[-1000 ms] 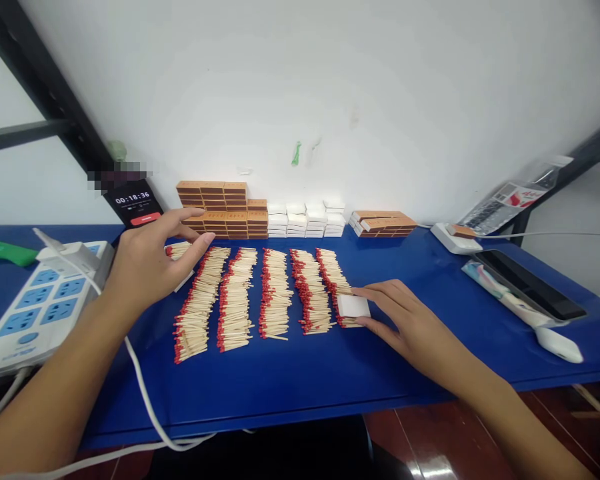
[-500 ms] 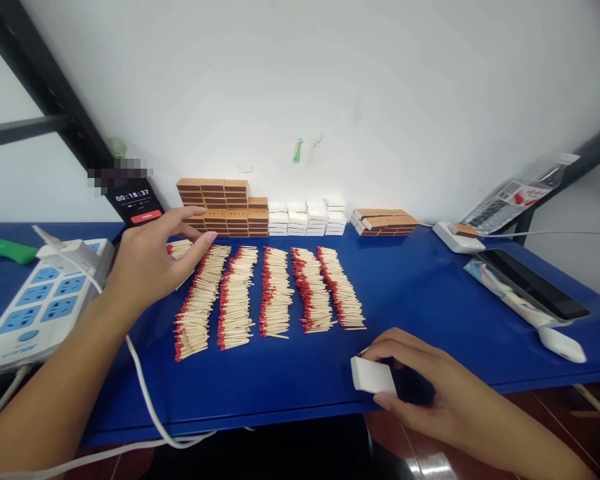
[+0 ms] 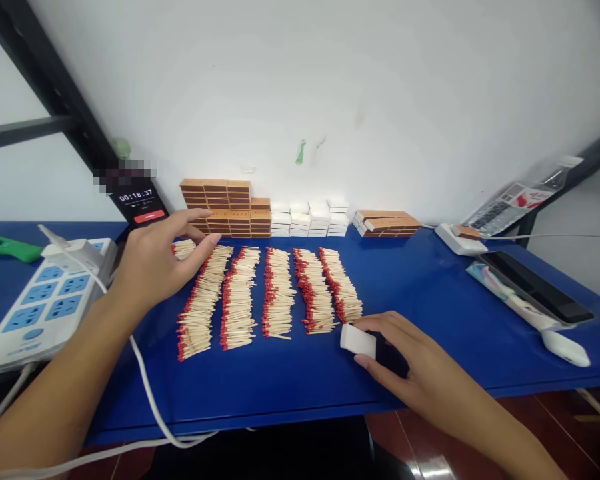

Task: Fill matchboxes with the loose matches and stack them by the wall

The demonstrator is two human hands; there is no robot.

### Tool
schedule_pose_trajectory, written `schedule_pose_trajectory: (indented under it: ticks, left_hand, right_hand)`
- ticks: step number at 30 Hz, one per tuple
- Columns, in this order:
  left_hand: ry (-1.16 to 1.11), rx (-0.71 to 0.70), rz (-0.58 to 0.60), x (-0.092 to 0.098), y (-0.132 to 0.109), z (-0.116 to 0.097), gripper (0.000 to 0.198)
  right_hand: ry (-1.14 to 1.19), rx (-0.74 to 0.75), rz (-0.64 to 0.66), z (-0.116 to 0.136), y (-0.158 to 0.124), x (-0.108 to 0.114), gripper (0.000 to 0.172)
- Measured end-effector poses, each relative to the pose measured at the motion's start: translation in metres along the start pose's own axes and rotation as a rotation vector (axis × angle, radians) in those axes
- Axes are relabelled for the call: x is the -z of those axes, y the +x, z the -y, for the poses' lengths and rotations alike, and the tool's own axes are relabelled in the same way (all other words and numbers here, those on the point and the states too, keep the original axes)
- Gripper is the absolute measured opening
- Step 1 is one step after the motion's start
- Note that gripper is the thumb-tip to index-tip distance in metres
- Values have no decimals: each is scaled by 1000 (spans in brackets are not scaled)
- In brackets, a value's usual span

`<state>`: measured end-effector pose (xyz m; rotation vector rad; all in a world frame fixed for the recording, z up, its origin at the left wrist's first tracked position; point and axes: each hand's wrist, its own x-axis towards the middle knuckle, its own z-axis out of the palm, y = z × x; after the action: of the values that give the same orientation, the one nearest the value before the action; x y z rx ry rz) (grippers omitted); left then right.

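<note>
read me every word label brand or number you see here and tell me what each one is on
"00:18:37": screen of the phone at left.
Smaller print on that screen: too small to read, partly pixelated.
Print on the brown matchboxes: too small.
Label on the plastic bottle: too blurred.
Marking on the power strip: too blurred.

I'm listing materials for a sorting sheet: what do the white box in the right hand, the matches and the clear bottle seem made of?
White box: probably thin card, matte, judging by its flat faces and crisp edges.
Matches: likely bare wood, pale sticks with red-coated heads.
Bottle: see-through and shiny, so likely plastic, though glass isn't ruled out.
</note>
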<state>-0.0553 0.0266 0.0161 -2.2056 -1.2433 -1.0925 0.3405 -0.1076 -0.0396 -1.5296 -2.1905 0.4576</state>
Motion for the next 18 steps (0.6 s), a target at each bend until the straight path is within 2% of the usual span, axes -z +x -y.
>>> schedule_pose_trajectory:
  ticks: [4, 9, 18]
  left_hand:
    - [-8, -8, -4, 1, 0, -2, 33]
    - [-3, 47, 58, 5, 1, -4, 35]
    - [-26, 49, 57, 5, 2, -5, 35]
  right_hand:
    - [20, -21, 18, -3, -2, 3, 32]
    - [46, -20, 54, -4, -3, 7, 31]
    - [27, 18, 39, 1, 6, 5, 31]
